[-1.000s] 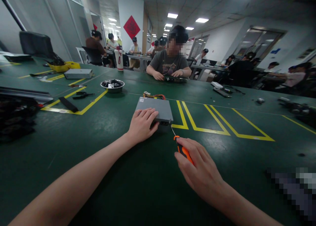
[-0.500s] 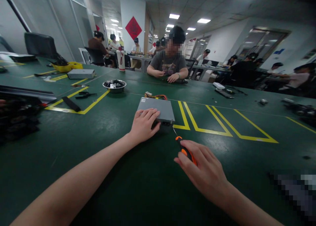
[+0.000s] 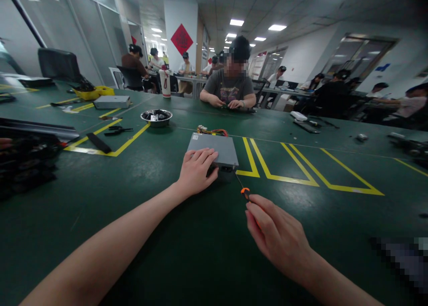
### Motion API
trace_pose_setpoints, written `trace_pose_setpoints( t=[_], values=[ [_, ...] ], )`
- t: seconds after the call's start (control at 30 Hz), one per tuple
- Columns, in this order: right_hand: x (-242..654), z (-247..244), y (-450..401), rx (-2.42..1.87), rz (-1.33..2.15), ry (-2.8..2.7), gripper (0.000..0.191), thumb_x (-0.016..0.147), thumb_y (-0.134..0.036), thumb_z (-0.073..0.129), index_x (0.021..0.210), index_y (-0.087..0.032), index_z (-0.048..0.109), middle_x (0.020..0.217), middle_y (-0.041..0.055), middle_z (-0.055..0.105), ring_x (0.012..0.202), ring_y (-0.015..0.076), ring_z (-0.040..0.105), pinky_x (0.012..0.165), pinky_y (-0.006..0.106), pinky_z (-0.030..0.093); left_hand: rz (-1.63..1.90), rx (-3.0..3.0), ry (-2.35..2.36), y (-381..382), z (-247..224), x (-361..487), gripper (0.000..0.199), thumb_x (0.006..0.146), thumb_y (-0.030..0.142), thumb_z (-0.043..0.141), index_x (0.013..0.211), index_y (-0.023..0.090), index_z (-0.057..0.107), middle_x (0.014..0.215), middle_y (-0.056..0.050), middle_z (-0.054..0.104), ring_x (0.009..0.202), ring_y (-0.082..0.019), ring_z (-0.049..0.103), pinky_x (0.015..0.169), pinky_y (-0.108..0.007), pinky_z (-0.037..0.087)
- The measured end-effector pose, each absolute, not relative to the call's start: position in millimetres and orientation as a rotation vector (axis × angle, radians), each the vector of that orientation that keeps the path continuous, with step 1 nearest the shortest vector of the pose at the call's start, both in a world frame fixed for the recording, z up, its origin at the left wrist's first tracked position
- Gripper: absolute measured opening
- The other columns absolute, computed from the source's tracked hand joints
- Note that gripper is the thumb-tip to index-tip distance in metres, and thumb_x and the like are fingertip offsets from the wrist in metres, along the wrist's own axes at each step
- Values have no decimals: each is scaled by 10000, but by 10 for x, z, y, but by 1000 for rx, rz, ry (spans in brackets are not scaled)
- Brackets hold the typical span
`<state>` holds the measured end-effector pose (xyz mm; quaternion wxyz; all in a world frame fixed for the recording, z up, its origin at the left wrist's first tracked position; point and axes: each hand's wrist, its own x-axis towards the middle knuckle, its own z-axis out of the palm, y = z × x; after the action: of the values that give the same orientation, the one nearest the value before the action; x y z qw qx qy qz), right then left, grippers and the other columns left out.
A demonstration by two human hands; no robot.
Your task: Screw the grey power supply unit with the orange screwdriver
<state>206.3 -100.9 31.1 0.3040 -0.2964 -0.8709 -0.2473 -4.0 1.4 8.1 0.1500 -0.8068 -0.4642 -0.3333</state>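
Pressing flat on the near corner of the grey metal box (image 3: pixel 214 148), my left hand (image 3: pixel 197 170) has its fingers (image 3: pixel 206 155) spread wide and holds nothing. My right hand (image 3: pixel 279 239) is wrapped around the orange-handled screwdriver (image 3: pixel 245 193), whose thin shaft points ahead of those fingers to the box's near edge. Coloured wires (image 3: pixel 210 130) sit beyond the box on the green bench (image 3: pixel 140 194).
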Motion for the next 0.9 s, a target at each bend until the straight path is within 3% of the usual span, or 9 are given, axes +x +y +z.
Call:
trace_pose_setpoints(
  t=[0.2,0.3,0.4,0.5,0.67,0.8,0.9],
  values=[
    [2015,287,-1026,-715,-622,-2398,164,797,-69,477,928,-147,536,964,82,647,826,169,574,730,321,488,-952,-2324,-1324,10,92,-46,354,843,324,440,1171,207,502,1238,-57,549,1153,-218,473,932,-399,290],
    [2010,306,-1020,-736,-644,-2370,74,814,-150,505,877,-152,543,935,97,642,768,158,578,669,297,482,-955,-2320,-1327,9,92,-45,356,839,319,449,1174,209,500,1240,-53,548,1154,-216,472,929,-398,294],
    [2044,304,-1003,-799,-657,-2320,129,809,-197,544,917,-128,533,950,136,620,723,142,573,599,258,462,-948,-2320,-1328,9,89,-45,355,837,319,455,1172,211,502,1239,-55,549,1153,-217,472,932,-397,298],
    [2062,286,-1003,-785,-634,-2311,200,793,-99,529,991,-104,511,982,143,618,729,137,565,612,257,457,-939,-2320,-1330,12,86,-48,351,843,327,445,1170,213,501,1239,-57,549,1154,-217,471,935,-400,294],
    [2011,298,-1039,-731,-614,-2413,165,810,-69,457,931,-145,541,946,77,651,744,150,549,674,302,458,-948,-2319,-1324,13,85,-47,350,846,322,443,1174,212,493,1239,-51,549,1156,-208,469,938,-396,288],
    [2011,325,-1018,-767,-602,-2372,78,805,-132,509,875,-135,543,955,116,628,771,155,565,671,293,459,-948,-2320,-1325,12,86,-46,347,843,319,449,1169,211,497,1242,-53,547,1155,-210,469,939,-398,287],
    [2034,333,-1005,-817,-644,-2323,166,811,-206,536,946,-111,531,963,142,606,768,157,573,629,270,459,-946,-2327,-1331,14,86,-48,349,845,323,441,1172,213,496,1246,-53,545,1160,-211,466,937,-397,287]
  ],
)
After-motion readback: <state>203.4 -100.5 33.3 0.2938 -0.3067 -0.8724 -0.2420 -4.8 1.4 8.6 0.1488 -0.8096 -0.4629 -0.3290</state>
